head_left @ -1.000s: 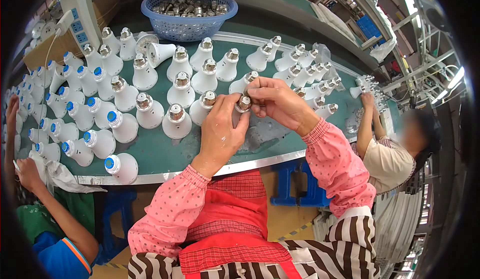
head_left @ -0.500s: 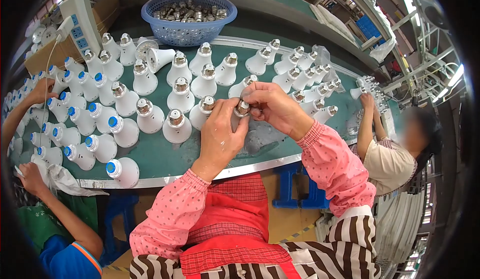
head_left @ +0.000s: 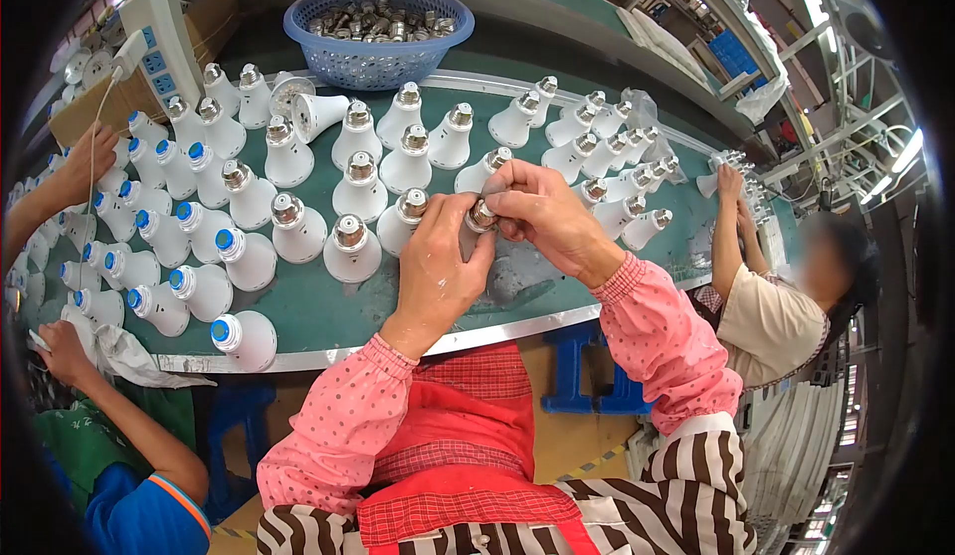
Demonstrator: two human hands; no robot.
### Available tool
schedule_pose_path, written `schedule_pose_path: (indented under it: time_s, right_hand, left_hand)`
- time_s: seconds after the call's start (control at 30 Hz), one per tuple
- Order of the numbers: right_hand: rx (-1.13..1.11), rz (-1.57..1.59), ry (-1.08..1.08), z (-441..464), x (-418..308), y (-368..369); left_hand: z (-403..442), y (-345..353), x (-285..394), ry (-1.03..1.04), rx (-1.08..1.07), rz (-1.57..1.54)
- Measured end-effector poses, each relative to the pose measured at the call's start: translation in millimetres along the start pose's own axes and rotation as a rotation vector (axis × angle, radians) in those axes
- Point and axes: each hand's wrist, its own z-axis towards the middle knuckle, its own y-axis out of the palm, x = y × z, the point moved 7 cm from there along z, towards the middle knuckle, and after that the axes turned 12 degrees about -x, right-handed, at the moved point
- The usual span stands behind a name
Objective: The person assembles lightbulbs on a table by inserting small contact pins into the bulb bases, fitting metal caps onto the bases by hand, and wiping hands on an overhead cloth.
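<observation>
Both my hands meet over one white light bulb with a metal screw cap (head_left: 481,219), near the front of the green bench. My left hand (head_left: 440,267) grips the bulb around its neck; most of the white body is hidden behind the fingers. The fingers of my right hand (head_left: 542,212) are closed at the metal cap, with thumb and forefinger pinched at its side. Whether something small sits in that pinch cannot be seen. Close to my left hand stands another capped bulb (head_left: 350,252), upright, and one more (head_left: 403,219) is partly behind my fingers.
A blue basket (head_left: 378,66) of metal caps stands at the back. Bulbs with blue tops (head_left: 245,341) crowd the left, capped bulbs (head_left: 647,229) the right. Co-workers' hands reach in at left (head_left: 88,162) and right (head_left: 729,183). A power strip (head_left: 159,48) stands back left.
My hands stay at the same bulb, with the right one shifting only slightly. The left co-worker's upper hand has moved up and away; the right co-worker's hand has risen a little.
</observation>
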Motion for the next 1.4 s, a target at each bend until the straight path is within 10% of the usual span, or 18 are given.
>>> schedule_pose_path:
  time_s: [0.6, 0.7, 0.87, 1.4]
  right_hand:
    - [0.340, -0.594, -0.449, -52, -28, 24]
    - [0.390, -0.756, -0.575, -62, -31, 34]
    - [0.482, -1.340, -0.835, -74, -46, 62]
    - [0.254, -1.609, -0.775, -58, -22, 128]
  left_hand:
    - [-31, -18, 56, 0.121, 0.112, 0.046]
    - [-40, -2, 40, -0.238, -0.143, -0.674]
    - [-49, 5, 43, -0.416, -0.430, -0.880]
    - [-95, -23, 50, -0.452, -0.201, -0.925]
